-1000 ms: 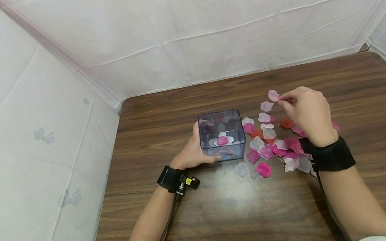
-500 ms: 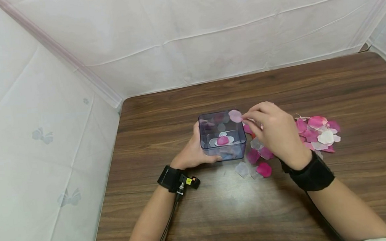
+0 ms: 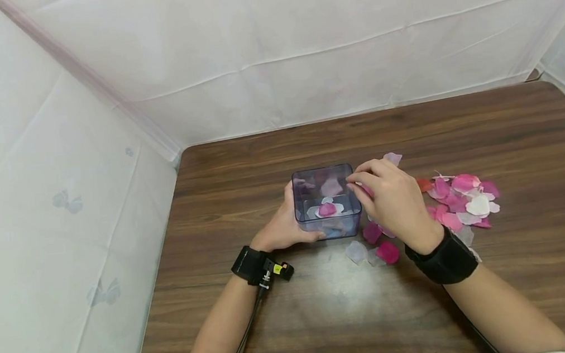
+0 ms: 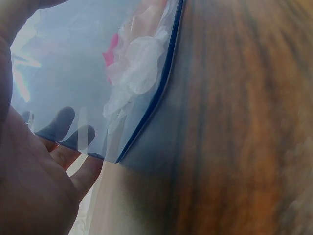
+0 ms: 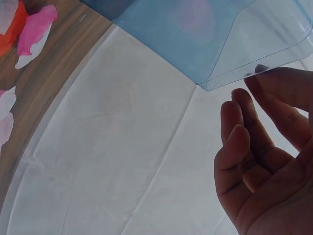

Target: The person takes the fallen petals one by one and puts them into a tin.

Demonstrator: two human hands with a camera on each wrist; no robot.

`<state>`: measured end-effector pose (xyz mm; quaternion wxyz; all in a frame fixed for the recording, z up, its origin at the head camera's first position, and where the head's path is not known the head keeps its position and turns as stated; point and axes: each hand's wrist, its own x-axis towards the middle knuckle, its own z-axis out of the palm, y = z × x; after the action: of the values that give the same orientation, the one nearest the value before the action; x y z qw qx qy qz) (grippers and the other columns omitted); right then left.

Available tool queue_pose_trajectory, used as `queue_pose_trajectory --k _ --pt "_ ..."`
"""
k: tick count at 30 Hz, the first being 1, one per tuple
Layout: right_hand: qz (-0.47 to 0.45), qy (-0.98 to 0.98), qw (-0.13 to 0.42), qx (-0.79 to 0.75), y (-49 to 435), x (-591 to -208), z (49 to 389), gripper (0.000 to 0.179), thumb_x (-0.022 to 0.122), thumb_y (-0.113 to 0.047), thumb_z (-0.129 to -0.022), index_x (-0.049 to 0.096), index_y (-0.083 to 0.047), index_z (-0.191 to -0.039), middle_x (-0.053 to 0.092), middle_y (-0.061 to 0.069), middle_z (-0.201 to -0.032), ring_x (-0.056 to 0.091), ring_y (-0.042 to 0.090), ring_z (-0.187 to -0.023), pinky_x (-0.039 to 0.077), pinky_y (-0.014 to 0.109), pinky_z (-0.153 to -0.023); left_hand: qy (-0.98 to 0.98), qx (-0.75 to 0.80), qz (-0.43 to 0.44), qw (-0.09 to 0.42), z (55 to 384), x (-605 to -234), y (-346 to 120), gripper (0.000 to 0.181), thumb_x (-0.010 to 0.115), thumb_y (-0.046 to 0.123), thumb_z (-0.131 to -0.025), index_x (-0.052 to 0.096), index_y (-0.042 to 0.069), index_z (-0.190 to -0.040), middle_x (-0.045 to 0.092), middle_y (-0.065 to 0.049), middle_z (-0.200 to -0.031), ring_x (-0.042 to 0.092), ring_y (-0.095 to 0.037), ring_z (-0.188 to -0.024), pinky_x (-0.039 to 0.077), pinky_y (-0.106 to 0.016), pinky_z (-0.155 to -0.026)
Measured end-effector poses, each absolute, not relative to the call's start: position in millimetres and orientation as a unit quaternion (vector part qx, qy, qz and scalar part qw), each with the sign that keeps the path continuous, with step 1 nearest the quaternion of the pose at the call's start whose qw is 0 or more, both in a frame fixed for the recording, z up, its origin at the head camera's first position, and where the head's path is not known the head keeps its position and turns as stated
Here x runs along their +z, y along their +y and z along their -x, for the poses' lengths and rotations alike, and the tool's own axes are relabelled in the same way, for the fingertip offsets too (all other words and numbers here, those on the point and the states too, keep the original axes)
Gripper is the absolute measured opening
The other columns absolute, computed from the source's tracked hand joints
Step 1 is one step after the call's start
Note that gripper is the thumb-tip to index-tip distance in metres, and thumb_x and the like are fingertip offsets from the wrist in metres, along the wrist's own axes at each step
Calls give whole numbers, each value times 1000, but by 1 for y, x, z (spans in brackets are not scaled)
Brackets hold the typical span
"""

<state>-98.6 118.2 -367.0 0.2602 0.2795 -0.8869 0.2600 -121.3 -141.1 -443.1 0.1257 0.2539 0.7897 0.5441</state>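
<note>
A clear bluish plastic box (image 3: 329,228) stands on the table, with several white and pink petals (image 3: 327,209) at its bottom. My left hand (image 3: 281,224) grips its left side, thumb along the front and fingers behind; the left wrist view shows these fingers (image 4: 88,171) through the wall. At the box's right rim is my right hand (image 3: 392,197), its loosely bent fingertips holding nothing. A blurred pale pink petal (image 3: 331,187) is inside the box, apart from those fingertips; the right wrist view shows this petal (image 5: 195,17) through the wall.
Loose pink, white and red petals (image 3: 458,197) lie in a heap to the right. A few more petals (image 3: 387,252) lie in front of the box's right corner, and others are partly hidden under the right hand. White sheeting (image 3: 301,46) rises behind the table (image 3: 205,217).
My right hand has carried a pale pink petal leftwards from the far right to the box and let it go inside. The left hand and box stay in place.
</note>
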Motion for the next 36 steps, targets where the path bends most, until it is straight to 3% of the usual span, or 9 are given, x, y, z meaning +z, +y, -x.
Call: queue_pose_trajectory --k 6,9,12,15,19,22,28,32,36 --pt "-233 -898 262 264 128 -366 110 18 77 -11 -88 76 -2 -104 68 14 -98 63 31 -87 56 43 -60 794 535 -262 118 124 -444 -141 120 94 16 -67 10 9 -151 38 -10 -145 51 -31 -125 41 -44 -108" --pt "-182 -922 235 250 142 -372 124 26 72 -9 -91 71 1 -115 68 20 -105 62 38 -96 57 51 -70 796 531 -265 115 125 -444 -140 120 95 16 -66 10 9 -151 38 -10 -145 52 -31 -125 41 -44 -108" --pt "-151 -948 163 228 160 -384 138 38 64 -6 -95 60 7 -130 62 27 -123 56 46 -113 50 60 -89 793 535 -266 117 125 -444 -139 123 95 13 -64 9 8 -152 38 -13 -146 52 -33 -125 40 -48 -108" --pt "-146 -967 42 203 177 -395 147 49 55 -3 -97 44 11 -143 45 32 -144 42 53 -130 37 67 -103 789 541 -265 123 124 -444 -139 126 95 11 -64 7 8 -153 36 -16 -147 49 -37 -127 37 -53 -110" --pt "-153 -967 -105 174 190 -406 153 57 48 -2 -97 32 8 -152 24 31 -158 25 55 -141 24 73 -107 786 543 -265 127 124 -445 -139 127 95 12 -65 4 9 -154 36 -16 -147 48 -36 -128 37 -53 -110" --pt "-157 -961 -160 161 193 -411 155 59 49 -5 -99 30 4 -154 21 28 -160 20 53 -143 20 74 -108 786 542 -268 125 124 -444 -139 125 95 14 -66 5 9 -153 38 -15 -145 51 -33 -125 40 -48 -109" --pt "-149 -965 -147 160 193 -413 159 55 52 -7 -99 38 4 -151 34 30 -154 31 53 -139 27 71 -106 789 539 -271 116 126 -444 -139 120 95 17 -67 9 7 -151 38 -13 -145 51 -33 -126 41 -46 -108" --pt "-117 -972 -82 187 192 -415 159 40 57 -6 -98 57 4 -136 58 33 -129 57 52 -114 45 68 -93 793 534 -268 120 126 -444 -139 120 94 18 -68 9 9 -151 37 -12 -145 49 -31 -127 40 -44 -109" --pt "-90 -977 -46 190 193 -415 158 28 61 -4 -95 67 4 -120 66 33 -107 64 48 -92 52 65 -76 795 532 -264 126 125 -443 -139 120 94 19 -68 8 10 -152 37 -10 -146 49 -30 -128 40 -43 -109"
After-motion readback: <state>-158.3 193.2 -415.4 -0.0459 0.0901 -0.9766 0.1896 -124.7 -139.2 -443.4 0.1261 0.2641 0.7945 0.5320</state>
